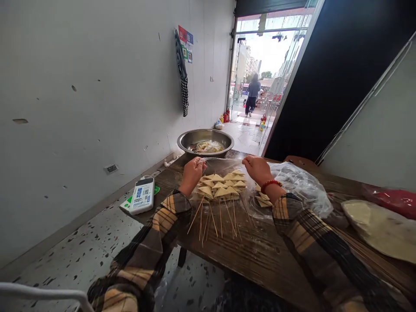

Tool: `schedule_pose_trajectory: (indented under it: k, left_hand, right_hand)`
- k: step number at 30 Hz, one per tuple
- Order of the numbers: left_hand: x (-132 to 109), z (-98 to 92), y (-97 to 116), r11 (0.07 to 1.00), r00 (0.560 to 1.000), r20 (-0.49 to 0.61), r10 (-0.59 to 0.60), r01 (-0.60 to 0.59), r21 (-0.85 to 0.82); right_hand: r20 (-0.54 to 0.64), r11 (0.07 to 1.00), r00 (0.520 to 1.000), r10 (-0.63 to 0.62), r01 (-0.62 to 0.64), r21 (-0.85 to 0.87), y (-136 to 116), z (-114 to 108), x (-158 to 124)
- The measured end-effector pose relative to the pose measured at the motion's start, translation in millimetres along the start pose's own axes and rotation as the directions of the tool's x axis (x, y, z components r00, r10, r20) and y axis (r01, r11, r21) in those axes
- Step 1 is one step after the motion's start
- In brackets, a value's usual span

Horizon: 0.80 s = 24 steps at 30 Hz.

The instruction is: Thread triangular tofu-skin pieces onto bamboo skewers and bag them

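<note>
My left hand (193, 171) and my right hand (257, 169) are both closed on the far edge of a clear plastic bag (224, 163), stretched between them. Below the stretched edge lies a pile of skewered folded tofu-skin triangles (222, 187), pale yellow, with several thin wooden sticks (221, 219) pointing toward me over the dark wooden table (256, 247). A few more pale pieces (264, 200) lie under my right wrist, partly hidden by it. Crumpled clear plastic (300, 186) spreads out to the right of that wrist.
A wide metal basin (182, 145) with bagged contents stands at the table's far end. At the left edge sits a white payment device (143, 195). Flat pale sheets in plastic (380, 227) and a red bag (394, 201) lie at right. Beyond the glass doorway a person (253, 93) is outside.
</note>
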<state>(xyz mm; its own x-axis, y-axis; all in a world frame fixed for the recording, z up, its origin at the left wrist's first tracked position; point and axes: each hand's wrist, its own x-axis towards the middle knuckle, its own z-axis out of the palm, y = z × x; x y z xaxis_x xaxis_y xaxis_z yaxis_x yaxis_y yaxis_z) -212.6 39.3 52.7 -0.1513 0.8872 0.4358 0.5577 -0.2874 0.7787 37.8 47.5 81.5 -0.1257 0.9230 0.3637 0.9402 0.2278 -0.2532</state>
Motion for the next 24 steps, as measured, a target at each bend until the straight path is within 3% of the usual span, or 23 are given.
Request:
schedule_pose_trajectory:
  k: [4,9,11,15,20,22,24]
  left_hand:
    - [-8.2,-0.6,-8.0,0.998,0.998,0.067,0.018,-0.022,0.051]
    - [-17.1,-13.3,0.5,0.988,0.993,0.081,0.090,-0.099,0.115]
    - [-23.3,-19.8,8.0,0.983,0.992,0.087,0.094,-0.107,0.151]
    - [-42.2,-32.0,13.9,0.989,0.995,0.028,0.101,-0.103,0.107]
    - [-68.7,-37.5,-17.3,0.997,0.986,-0.161,0.034,-0.022,0.076]
    - [-79.9,-33.0,-33.0,0.997,0.989,-0.128,-0.079,0.082,0.015]
    - [-91.4,-24.8,-42.5,0.986,0.991,-0.012,-0.136,0.134,-0.104]
  right_hand:
    - [0.022,0.999,1.000,-0.011,0.010,0.044,7.9,0.3,-13.4]
    - [-0.164,0.956,0.981,-0.101,0.142,0.257,9.6,-8.1,-46.3]
    - [-0.183,0.930,0.975,-0.124,0.179,0.320,12.1,-9.9,-66.8]
    - [-0.096,0.914,0.990,-0.104,0.133,0.383,26.0,-0.2,-113.0]
    - [0.038,0.819,0.998,0.052,-0.064,0.570,34.2,28.6,-151.2]
    - [0.109,0.746,0.991,0.071,-0.126,0.654,28.7,40.9,-155.2]
    - [0.140,0.695,0.987,0.073,-0.151,0.703,20.6,52.6,-153.9]
